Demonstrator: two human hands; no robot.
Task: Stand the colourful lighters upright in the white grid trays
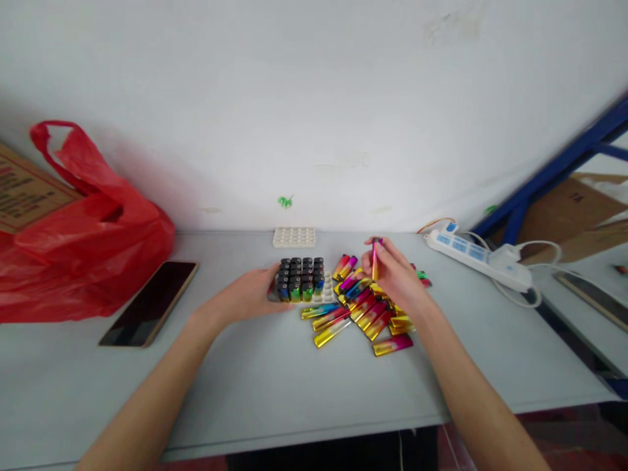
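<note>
Lighters, slim, glossy, foil-bright, gold fading into magenta, red or blue [370,311], lie in a loose heap on the pale grey tabletop [255,379], overlapping at odd angles. One pink-and-gold lighter [375,263] stands near upright in the right hand [392,269], fingers clamped on it above the heap. Black-topped lighters with blue and green bodies [301,278] stand packed in rows left of the heap, in a white plastic tray with round cells [324,293]. Left hand [260,292] lies against the block's left side; its fingertips are largely hidden, so cannot tell whether they grip. Tray mostly covered by its load. Right hand and forearm mask part of the heap; a few red and green ends show beyond. Fine markings too blurred to read. Brown printed cardboard box [29,190] cut off at left edge.
</note>
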